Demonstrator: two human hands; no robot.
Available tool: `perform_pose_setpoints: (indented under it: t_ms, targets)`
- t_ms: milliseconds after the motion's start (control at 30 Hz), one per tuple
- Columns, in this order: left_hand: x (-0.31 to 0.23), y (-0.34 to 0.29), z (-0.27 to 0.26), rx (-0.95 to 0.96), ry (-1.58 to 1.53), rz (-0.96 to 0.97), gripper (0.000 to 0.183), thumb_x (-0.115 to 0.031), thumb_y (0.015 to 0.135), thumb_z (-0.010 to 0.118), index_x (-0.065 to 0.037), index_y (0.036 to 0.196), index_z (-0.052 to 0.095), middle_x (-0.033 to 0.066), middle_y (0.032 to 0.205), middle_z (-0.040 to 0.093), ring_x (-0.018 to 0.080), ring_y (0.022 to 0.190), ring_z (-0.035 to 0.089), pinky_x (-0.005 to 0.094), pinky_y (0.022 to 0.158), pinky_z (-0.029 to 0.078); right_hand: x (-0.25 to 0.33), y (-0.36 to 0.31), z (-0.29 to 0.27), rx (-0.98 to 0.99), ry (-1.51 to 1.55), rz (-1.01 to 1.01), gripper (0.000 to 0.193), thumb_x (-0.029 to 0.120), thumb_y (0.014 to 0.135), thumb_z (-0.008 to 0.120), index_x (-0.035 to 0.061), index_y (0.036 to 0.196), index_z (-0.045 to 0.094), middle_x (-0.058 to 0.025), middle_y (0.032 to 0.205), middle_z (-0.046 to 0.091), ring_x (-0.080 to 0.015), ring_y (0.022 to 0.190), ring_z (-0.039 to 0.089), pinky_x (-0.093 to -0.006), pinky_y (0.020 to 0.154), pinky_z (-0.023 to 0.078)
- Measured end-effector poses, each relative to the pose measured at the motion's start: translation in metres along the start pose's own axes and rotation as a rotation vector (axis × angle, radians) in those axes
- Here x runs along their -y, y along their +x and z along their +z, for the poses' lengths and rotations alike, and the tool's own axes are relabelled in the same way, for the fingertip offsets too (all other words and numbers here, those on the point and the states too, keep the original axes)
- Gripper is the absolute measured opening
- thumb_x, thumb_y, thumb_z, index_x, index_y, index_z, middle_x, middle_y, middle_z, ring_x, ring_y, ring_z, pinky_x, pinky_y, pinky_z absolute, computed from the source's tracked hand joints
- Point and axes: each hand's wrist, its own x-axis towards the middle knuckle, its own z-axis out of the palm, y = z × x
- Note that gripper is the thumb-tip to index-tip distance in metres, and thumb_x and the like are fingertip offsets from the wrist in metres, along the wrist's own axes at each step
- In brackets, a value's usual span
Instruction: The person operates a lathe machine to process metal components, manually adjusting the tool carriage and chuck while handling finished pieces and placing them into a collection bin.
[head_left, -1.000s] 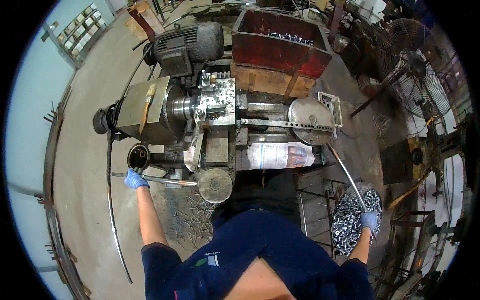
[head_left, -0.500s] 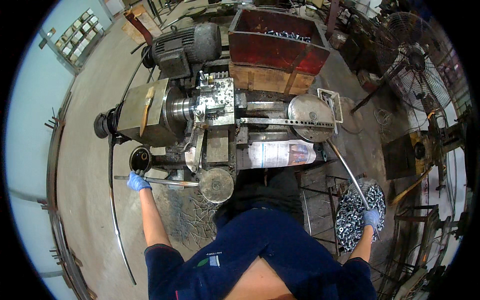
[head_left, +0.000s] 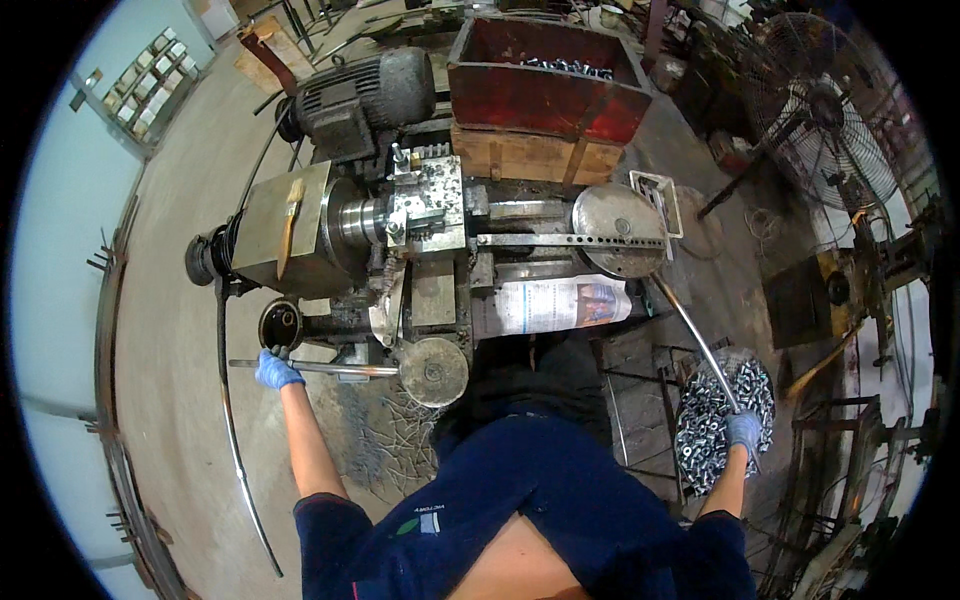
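Wearing a blue glove, my left hand (head_left: 278,369) is closed round a horizontal metal lever bar (head_left: 345,369) that ends at a round metal disc (head_left: 434,372). Just beyond it sits a dark round pot (head_left: 281,324) with a ring-shaped thing inside. My right hand (head_left: 743,430), also gloved, grips a long slanting lever bar (head_left: 697,340) that runs up to a larger round plate (head_left: 619,231). Below that bar and hand lies a heap of small metal parts (head_left: 712,443). Between the two levers stands a lathe-like machine with a tool block (head_left: 428,204) and a shiny spindle (head_left: 362,220).
A brush (head_left: 290,228) lies on the machine's box-shaped housing (head_left: 262,215), with an electric motor (head_left: 367,90) behind. A red bin (head_left: 550,95) of metal parts rests on a wooden crate (head_left: 535,157). Newspaper (head_left: 550,306) covers the near ledge. A large fan (head_left: 825,110) stands right.
The whole view has shifted slightly. Both hands keep hold of their lever bars, and neither bar has visibly moved against the machine.
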Motion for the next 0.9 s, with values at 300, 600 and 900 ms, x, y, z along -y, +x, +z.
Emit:
perform_pose_setpoints:
  t_ms: [300, 600, 900]
  targets:
    - [-0.005, -0.007, 0.004, -0.025, 0.026, -0.023, 0.015, -0.004, 0.079, 0.051, 0.011, 0.08, 0.053, 0.0177, 0.074, 0.06, 0.024, 0.056, 0.059, 0.0302, 0.05, 0.052, -0.002, -0.003, 0.004, 0.028, 0.047, 0.033, 0.034, 0.029, 0.062, 0.066, -0.0003, 0.08, 0.064, -0.0234, 0.085, 0.062, -0.0367, 0.084, 0.06, -0.0412, 0.076, 0.047]
    - [0.003, 0.003, -0.002, 0.012, 0.046, 0.003, 0.017, -0.005, 0.079, 0.051, 0.011, 0.081, 0.053, 0.0177, 0.074, 0.06, 0.0245, 0.056, 0.059, 0.0301, 0.051, 0.053, 0.013, -0.009, -0.002, -0.026, 0.135, 0.059, 0.042, 0.034, 0.061, 0.069, 0.003, 0.089, 0.064, -0.0211, 0.091, 0.063, -0.0351, 0.086, 0.06, -0.0404, 0.077, 0.047]
    - [0.003, 0.016, -0.006, 0.04, 0.093, -0.024, 0.015, -0.006, 0.078, 0.05, 0.009, 0.078, 0.054, 0.0167, 0.073, 0.06, 0.023, 0.054, 0.059, 0.0313, 0.049, 0.053, 0.181, -0.006, -0.069, -0.108, -0.059, -0.242, 0.05, 0.053, 0.068, 0.061, 0.0182, 0.103, 0.064, -0.0078, 0.11, 0.06, -0.0288, 0.112, 0.047, -0.0486, 0.099, 0.027]
